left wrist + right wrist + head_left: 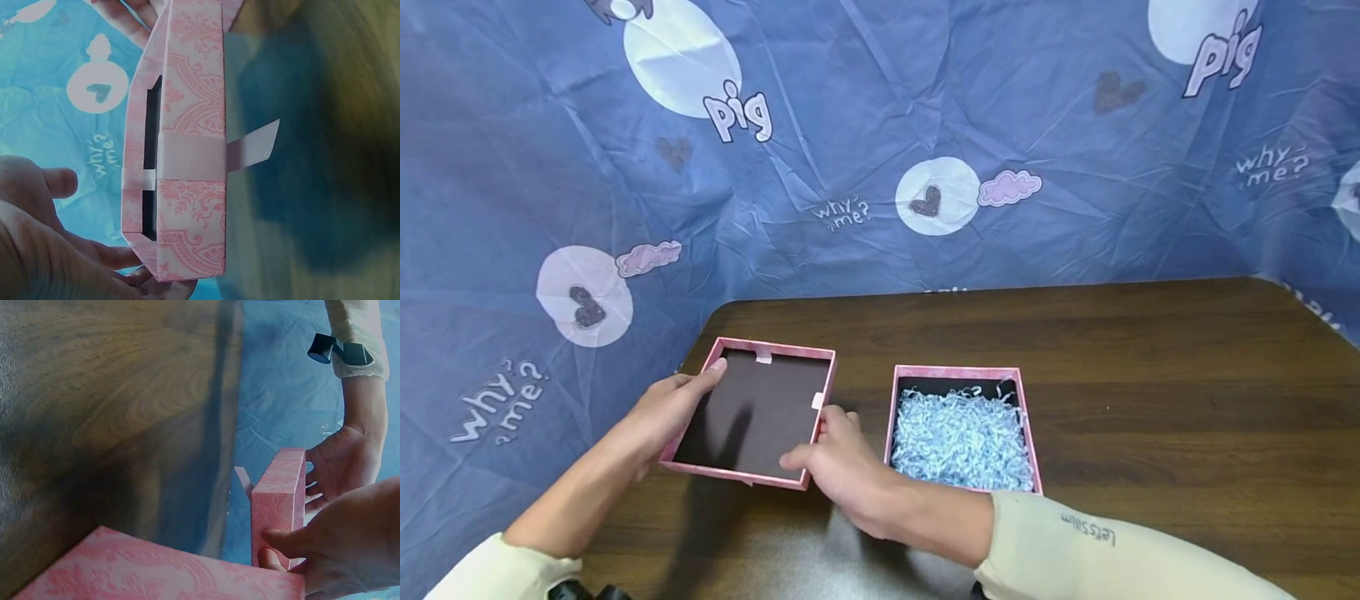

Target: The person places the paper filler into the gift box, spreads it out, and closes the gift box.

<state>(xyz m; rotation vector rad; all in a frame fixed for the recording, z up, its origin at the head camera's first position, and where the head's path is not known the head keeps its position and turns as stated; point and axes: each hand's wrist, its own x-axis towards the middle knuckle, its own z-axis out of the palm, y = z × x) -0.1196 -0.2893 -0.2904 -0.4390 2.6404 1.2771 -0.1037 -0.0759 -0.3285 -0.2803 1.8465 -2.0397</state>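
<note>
Both hands hold a pink patterned box lid [767, 408], its dark inside facing up, above the left part of the table. The left hand [666, 412] grips its left edge, thumb over the rim. At the near right corner, the right hand [846, 467] pinches the lid's side, thumb on the inside. A pale pink ribbon wraps the lid's wall, and its loose end [256, 147] sticks out beneath in the left wrist view. Right of the hands stands an open pink box [1030, 450] filled with light blue paper shreds [962, 437]; the right forearm partly covers its near edge.
Under everything is a dark brown wooden table [1150, 400], reaching far to the right. A blue printed cloth [850, 125] hangs behind it and along its left side. In the right wrist view, a pink box wall fills the bottom foreground.
</note>
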